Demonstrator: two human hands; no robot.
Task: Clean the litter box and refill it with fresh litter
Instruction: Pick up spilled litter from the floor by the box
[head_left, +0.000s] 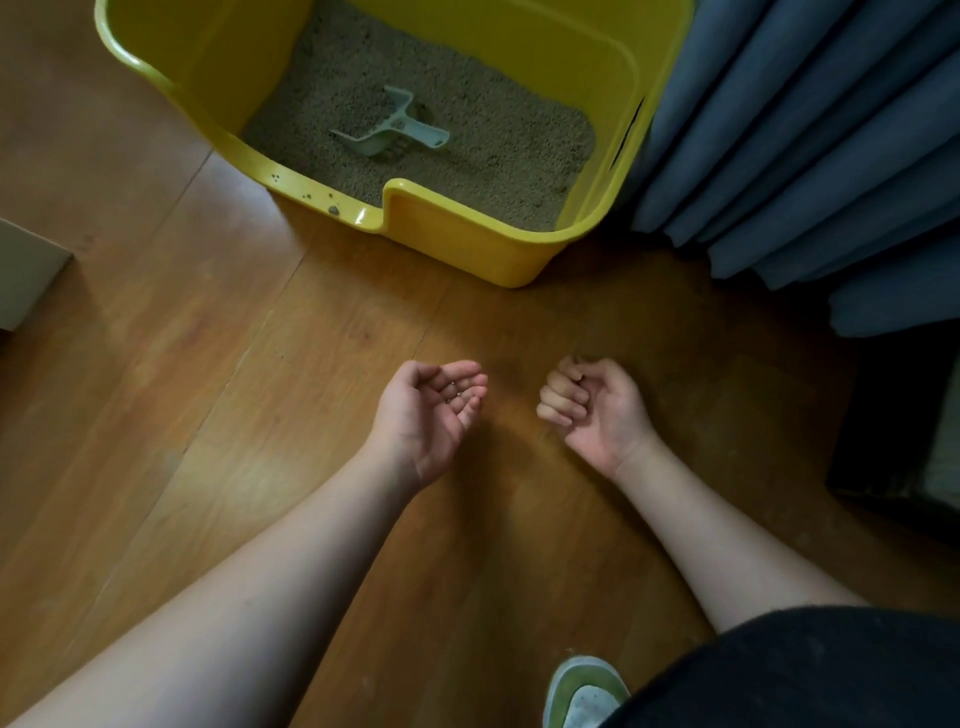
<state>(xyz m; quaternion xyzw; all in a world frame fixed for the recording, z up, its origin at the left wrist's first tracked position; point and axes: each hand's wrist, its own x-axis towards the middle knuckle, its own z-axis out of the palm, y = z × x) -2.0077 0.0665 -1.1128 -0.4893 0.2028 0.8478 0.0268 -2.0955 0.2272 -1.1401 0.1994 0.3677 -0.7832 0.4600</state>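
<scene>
A yellow litter box (467, 244) stands on the wood floor ahead of me, holding grey-brown litter (493, 140). A pale plastic scoop (395, 127) lies on the litter near the middle. My left hand (426, 415) hovers over the floor, palm up and cupped, with a few loose litter grains (457, 392) lying in it. My right hand (592, 405) is beside it, fingers curled into the palm and thumb against the forefinger; I cannot see anything held in it. Both hands are well short of the box.
Stray litter grains (332, 210) sit on the box's low front rim. Blue curtain folds (805, 156) hang against the box's right side. A white box corner (26, 270) is at the left edge, a dark object (904, 426) at the right, my shoe (587, 691) below.
</scene>
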